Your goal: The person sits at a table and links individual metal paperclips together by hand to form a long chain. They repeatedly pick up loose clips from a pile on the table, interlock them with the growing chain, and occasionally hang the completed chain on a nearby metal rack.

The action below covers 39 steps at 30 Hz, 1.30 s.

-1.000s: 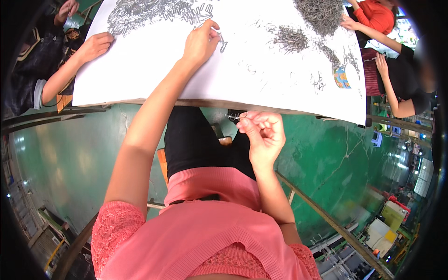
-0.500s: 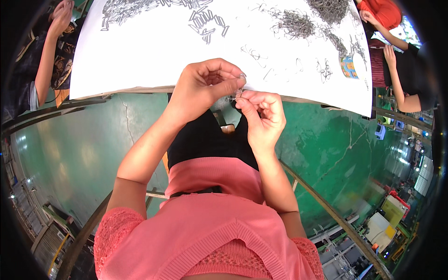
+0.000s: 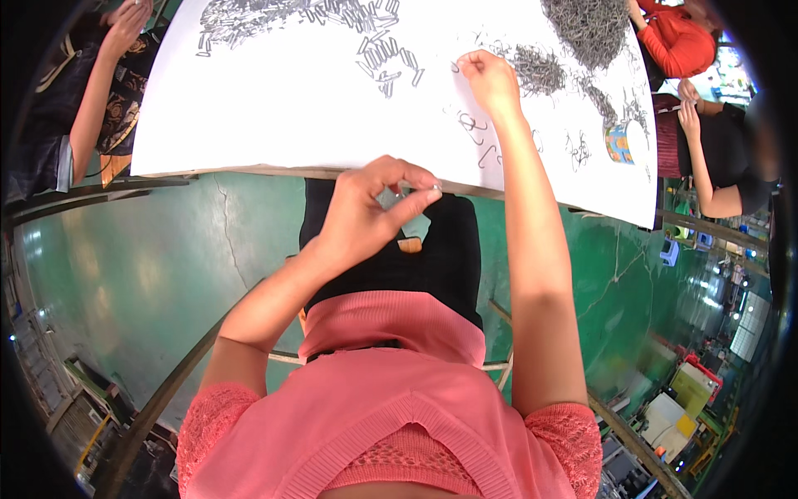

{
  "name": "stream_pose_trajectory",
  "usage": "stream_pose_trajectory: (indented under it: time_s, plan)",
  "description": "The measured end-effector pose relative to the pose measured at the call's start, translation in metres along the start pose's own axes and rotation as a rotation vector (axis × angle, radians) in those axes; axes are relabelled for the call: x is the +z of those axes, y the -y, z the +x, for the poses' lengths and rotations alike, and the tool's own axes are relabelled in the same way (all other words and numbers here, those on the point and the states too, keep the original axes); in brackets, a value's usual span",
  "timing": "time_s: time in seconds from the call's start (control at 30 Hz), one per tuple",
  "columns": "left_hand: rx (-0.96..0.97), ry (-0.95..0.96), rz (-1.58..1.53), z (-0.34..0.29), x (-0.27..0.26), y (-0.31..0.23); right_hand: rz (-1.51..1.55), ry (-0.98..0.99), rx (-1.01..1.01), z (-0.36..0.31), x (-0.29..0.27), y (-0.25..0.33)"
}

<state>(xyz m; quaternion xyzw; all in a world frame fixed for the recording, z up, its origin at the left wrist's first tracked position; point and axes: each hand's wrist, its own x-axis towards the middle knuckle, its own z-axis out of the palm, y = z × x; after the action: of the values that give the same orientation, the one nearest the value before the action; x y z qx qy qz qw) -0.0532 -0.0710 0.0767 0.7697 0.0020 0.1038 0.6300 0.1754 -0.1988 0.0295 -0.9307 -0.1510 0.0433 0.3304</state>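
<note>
My left hand (image 3: 370, 208) is held at the table's near edge, thumb and forefinger pinched on a small shiny metal piece (image 3: 436, 189); most of it is hidden by the fingertips. My right hand (image 3: 492, 81) reaches far over the white tabletop (image 3: 291, 125). Its thumb and fingers are pinched together, with a small dark bent wire piece (image 3: 455, 66) at their tips. Just right of that hand lies a tangled heap of dark wire pieces (image 3: 539, 71). Several loose wire hooks (image 3: 470, 123) are scattered left of my right forearm.
Slim oblong metal loops (image 3: 386, 54) spread across the far left tabletop. A larger dark pile (image 3: 586, 29) covers the far right, near a colourful round tub (image 3: 619, 143). Other people sit at both sides, one with an arm (image 3: 93, 108) at the left and one in red (image 3: 682, 46).
My right hand has left the left hand and moved far forward over the table to the wire heap. The left hand has come slightly nearer to me, still pinched.
</note>
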Motion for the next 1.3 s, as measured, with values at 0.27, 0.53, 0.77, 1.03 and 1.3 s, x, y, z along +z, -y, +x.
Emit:
stream_pose_trajectory:
  time_s: [0.27,0.53,0.77,1.03,1.3]
  plan:
    - [-0.129,0.082,-0.057,-0.011,0.003,-0.007,-0.467,0.197,-0.201,0.024,0.014,0.009]
    - [-0.15,0.061,-0.092,-0.016,0.013,-0.002,0.773,0.146,0.145,-0.119,-0.041,0.034]
    - [0.002,-0.04,0.006,-0.014,0.022,-0.004,1.207,-0.024,0.239,-0.206,-0.05,0.057]
    - [0.194,-0.039,0.118,-0.021,0.026,0.001,1.186,-0.228,0.168,-0.211,-0.035,0.064]
    - [0.229,-0.188,0.378,0.044,-0.007,0.049,1.149,-0.381,-0.078,-0.219,-0.026,0.066]
